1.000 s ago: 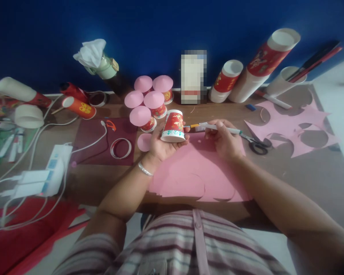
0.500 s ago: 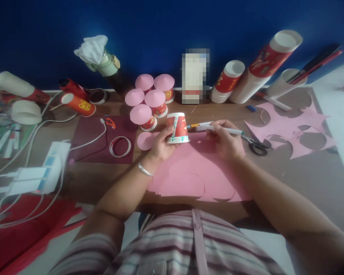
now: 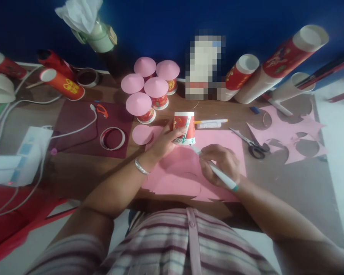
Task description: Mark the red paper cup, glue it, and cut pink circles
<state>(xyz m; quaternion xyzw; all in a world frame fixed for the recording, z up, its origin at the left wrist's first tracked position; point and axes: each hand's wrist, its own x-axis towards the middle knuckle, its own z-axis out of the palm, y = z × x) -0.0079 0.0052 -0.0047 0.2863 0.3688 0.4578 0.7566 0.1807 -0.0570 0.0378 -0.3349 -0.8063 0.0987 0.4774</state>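
Note:
My left hand (image 3: 164, 144) presses a red and white paper cup (image 3: 184, 127) upside down onto a stack of pink paper (image 3: 195, 164). A white pen (image 3: 215, 169) sits in the closed fingers of my right hand (image 3: 221, 163), its tip at the cup's lower rim on the paper. Just left of the cup lies a cut pink paper disc (image 3: 142, 134). Behind it stand several cups with pink cone tops (image 3: 149, 87).
Scissors (image 3: 250, 144) and two pens (image 3: 211, 123) lie right of the cup. Pink offcuts (image 3: 289, 133) with round holes lie at the right. Tall cup stacks (image 3: 278, 63) lean on the blue wall. A power strip (image 3: 14, 160) with cables and a cut ring (image 3: 112, 138) are at the left.
The cup went from being held up in my left hand down onto the pink paper, mouth down. My right hand brought the pen down to the cup's rim.

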